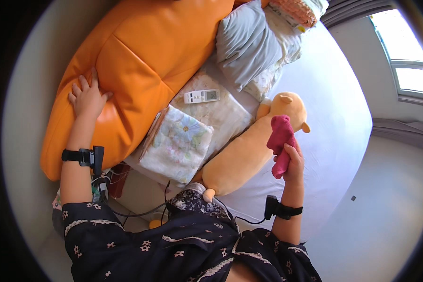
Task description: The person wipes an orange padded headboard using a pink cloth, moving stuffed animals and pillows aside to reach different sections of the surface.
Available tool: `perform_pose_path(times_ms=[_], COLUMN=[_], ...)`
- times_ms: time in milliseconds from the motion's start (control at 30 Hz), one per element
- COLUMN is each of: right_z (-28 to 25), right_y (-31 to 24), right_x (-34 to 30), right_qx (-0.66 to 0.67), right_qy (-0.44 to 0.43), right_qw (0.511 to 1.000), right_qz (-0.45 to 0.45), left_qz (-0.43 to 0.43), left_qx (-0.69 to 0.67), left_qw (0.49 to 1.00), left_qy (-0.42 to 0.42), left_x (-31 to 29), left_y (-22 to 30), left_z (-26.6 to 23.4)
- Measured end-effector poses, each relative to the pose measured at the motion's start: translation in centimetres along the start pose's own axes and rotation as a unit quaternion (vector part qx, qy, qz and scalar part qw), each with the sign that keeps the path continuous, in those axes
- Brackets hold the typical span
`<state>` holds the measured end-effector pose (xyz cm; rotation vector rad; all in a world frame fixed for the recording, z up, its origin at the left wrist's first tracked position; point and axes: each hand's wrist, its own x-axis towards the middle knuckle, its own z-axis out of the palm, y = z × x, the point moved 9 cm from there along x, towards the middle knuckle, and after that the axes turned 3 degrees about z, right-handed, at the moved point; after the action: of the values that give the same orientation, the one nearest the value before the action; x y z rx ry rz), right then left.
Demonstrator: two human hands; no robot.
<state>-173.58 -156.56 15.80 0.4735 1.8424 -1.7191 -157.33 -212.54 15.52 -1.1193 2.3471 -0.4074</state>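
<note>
My left hand [88, 99] lies with spread fingers on a large orange, leather-like padded piece [131, 56], which creases around it. In my right hand [293, 162] is a bunched pink-red cloth [281, 136], its upper part sticking out past the fingers. Just behind the cloth lies a long tan plush animal [242, 157], stretched diagonally over the bed. A folded floral cloth [177, 143] rests between the orange piece and the plush. Beyond it a white remote control [201, 96] lies on more pale patterned fabric [230, 113].
A grey pillow [246, 44] and folded bedding [298, 14] are piled at the far end of the bed [336, 94]. At right are a window [406, 51] and grey curtains [390, 129]. Dark cables [141, 215] run near my body from the bands on my forearms.
</note>
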Motion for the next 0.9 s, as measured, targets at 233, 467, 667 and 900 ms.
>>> perform_pose_path(times_ms=[233, 467, 667, 900], right_z=[-6.1, -13.4, -15.3, -12.5], right_y=[-11.9, -18.5, -19.0, -17.7], right_x=[-6.5, -14.4, -16.7, -15.6], right_qx=[-0.033, -0.061, 0.029, 0.068], right_qy=[0.104, 0.194, 0.183, 0.131], right_qw=[0.988, 0.959, 0.951, 0.954], right_qz=[-0.109, -0.196, -0.247, -0.260], left_qz=[0.048, 0.055, 0.053, 0.031], left_qx=[-0.025, -0.057, -0.072, -0.074], left_qw=[0.996, 0.995, 0.995, 0.997], left_qy=[0.075, 0.066, 0.035, 0.007], left_x=[-0.6, -1.8, -2.0, -2.3], left_y=[-1.0, -1.0, -1.0, -1.0], left_z=[0.0, -1.3, -1.9, -2.3])
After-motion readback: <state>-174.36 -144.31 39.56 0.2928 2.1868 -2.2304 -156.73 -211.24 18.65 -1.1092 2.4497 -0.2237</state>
